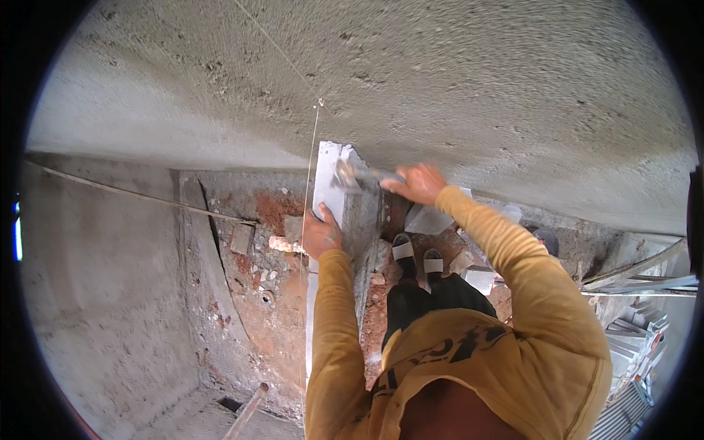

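A white block stands at the end of a low wall, close against the rough grey wall. My left hand grips its left edge, with the thumb on top and the fingers over the side. In my right hand is the handle of a short-handled tool. Motion blurs the tool's head, which is over the block's right edge; whether it touches, I cannot tell. A thin white string runs along the block's left side from a fixing point on the grey wall.
The low wall runs back toward me. Broken bricks and rubble lie on the reddish dirt to the left. A cable crosses the left side. White block pieces lie near my feet, with stacked metal pieces at the right.
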`<action>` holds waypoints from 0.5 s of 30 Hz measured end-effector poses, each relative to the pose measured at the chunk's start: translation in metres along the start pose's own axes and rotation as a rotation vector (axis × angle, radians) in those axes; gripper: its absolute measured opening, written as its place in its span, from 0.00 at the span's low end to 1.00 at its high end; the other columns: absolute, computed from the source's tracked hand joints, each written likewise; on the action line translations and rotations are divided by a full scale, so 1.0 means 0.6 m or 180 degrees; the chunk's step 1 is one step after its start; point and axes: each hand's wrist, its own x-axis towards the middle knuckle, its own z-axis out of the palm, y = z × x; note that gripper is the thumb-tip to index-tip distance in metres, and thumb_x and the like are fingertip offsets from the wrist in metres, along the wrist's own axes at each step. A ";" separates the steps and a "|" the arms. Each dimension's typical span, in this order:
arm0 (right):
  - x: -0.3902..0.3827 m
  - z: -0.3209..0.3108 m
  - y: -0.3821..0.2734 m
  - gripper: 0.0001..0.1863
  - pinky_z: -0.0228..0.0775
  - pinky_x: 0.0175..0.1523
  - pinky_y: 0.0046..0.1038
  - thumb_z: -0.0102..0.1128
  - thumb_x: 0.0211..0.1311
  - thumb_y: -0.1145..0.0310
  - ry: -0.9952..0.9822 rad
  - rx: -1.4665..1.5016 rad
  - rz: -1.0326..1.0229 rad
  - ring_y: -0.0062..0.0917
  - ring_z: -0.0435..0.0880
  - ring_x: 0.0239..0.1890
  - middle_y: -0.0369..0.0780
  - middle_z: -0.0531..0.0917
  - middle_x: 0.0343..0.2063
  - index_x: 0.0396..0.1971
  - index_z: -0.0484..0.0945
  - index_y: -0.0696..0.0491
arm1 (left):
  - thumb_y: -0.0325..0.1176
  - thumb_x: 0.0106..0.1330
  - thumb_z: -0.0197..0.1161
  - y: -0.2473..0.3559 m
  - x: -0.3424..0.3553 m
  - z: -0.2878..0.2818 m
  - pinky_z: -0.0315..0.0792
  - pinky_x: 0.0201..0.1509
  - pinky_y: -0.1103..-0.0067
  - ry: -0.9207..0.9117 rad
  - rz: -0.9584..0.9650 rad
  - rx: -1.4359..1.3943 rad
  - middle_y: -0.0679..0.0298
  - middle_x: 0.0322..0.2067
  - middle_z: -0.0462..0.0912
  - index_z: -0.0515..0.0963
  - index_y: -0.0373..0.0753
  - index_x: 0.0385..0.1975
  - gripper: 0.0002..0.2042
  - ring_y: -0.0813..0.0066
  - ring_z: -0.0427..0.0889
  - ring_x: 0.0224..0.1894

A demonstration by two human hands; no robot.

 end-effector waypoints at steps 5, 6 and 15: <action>-0.201 0.069 0.085 0.38 0.70 0.46 0.45 0.41 0.59 0.32 -0.0040 0.0024 0.0404 0.51 0.80 0.38 0.56 0.81 0.30 0.39 0.80 0.56 | 0.51 0.64 0.50 0.029 0.010 -0.006 0.56 0.60 0.54 0.0259 0.0508 0.0364 0.55 0.54 0.72 0.70 0.42 0.54 0.24 0.58 0.68 0.58; -0.249 0.099 0.114 0.39 0.70 0.46 0.45 0.41 0.59 0.32 -0.0111 0.0153 0.0736 0.50 0.80 0.39 0.56 0.81 0.30 0.39 0.80 0.56 | 0.51 0.64 0.51 0.046 0.020 -0.001 0.56 0.60 0.55 0.0466 0.0894 0.0371 0.55 0.55 0.71 0.70 0.42 0.54 0.24 0.58 0.66 0.60; -0.708 0.386 0.273 0.43 0.68 0.53 0.42 0.43 0.58 0.33 0.0157 0.0535 0.4540 0.49 0.79 0.46 0.56 0.80 0.41 0.48 0.75 0.63 | 0.47 0.57 0.60 0.159 0.097 0.082 0.56 0.61 0.53 0.0123 0.1430 0.1112 0.55 0.65 0.59 0.73 0.46 0.52 0.23 0.57 0.57 0.66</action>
